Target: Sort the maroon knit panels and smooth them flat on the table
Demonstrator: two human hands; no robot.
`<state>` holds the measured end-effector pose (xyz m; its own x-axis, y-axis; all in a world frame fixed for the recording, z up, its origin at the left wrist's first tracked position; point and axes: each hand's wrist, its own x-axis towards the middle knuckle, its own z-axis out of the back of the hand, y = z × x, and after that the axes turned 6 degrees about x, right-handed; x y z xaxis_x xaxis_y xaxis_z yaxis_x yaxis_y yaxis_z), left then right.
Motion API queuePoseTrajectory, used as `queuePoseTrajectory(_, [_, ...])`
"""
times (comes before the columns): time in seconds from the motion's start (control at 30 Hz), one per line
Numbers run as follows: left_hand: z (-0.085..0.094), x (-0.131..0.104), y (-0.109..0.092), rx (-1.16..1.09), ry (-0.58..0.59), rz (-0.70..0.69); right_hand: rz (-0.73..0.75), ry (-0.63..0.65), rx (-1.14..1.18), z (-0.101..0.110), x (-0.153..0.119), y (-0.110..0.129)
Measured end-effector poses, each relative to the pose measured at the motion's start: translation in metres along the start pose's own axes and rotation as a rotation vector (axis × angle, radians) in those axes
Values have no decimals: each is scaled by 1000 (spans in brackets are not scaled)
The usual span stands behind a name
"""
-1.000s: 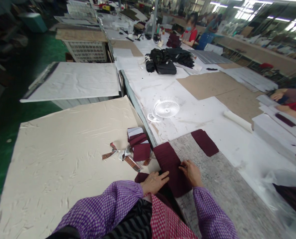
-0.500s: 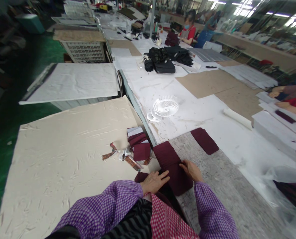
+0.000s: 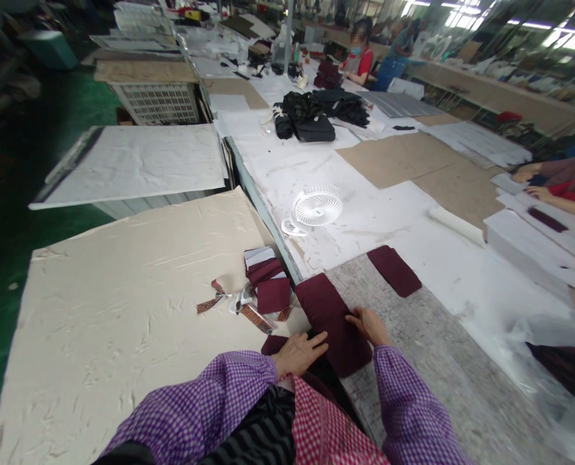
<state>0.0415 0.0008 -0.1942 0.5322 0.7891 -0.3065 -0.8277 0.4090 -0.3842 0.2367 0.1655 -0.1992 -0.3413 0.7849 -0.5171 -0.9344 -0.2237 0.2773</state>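
Observation:
A stack of dark maroon fabric pieces [image 3: 326,309] lies at the near edge of the grey speckled table [image 3: 442,361]. My left hand [image 3: 299,354] rests flat on the stack's near left corner. My right hand [image 3: 372,326] presses on its right edge, fingers pointing left. Both arms wear purple checked sleeves. A single maroon piece [image 3: 393,270] lies apart, farther right on the table. A smaller pile of maroon and white pieces [image 3: 268,279] sits to the left on a cream sheet [image 3: 122,303], with printed labels [image 3: 251,315] beside it.
A small white fan [image 3: 315,208] lies on the white-covered table beyond. Black fabric bundles [image 3: 316,116] sit farther back. A co-worker's hands [image 3: 534,184] work at the right edge near white stacks [image 3: 529,248]. Another person sits far back. Clear plastic [image 3: 553,355] lies at right.
The view has drifted slightly. My right hand has slid a little along the stack's right edge; my left hand stays in place.

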Motion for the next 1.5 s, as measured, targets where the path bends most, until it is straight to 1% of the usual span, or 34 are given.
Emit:
queuePoseTrajectory(0.17, [1, -1, -1, 21, -25, -2, -12, 36, 31, 4, 5, -1])
queuePoseTrajectory(0.33, [1, -1, -2, 29, -59, -2, -13, 55, 65, 4, 10, -3])
queuePoseTrajectory(0.5, [1, 0, -1, 28, -51, -64, -25, 51, 86, 2, 11, -3])
queuePoseTrajectory(0.67, [-2, 2, 2, -27, -96, 4, -32, 34, 96, 1, 11, -5])
queuePoseTrajectory(0.83, [-4, 6, 1, -105, -81, -15, -23, 26, 103, 0, 11, -6])
queuePoseTrajectory(1.1, [1, 6, -2, -94, -61, -46, 13, 29, 112, -2, 12, -9])
queuePoseTrajectory(1.23, [2, 5, -3, -112, -42, -57, 8, 32, 119, -3, 13, -9])
queuePoseTrajectory(1.5, [1, 7, -5, -101, -48, -91, -21, 31, 132, -1, 10, -5])
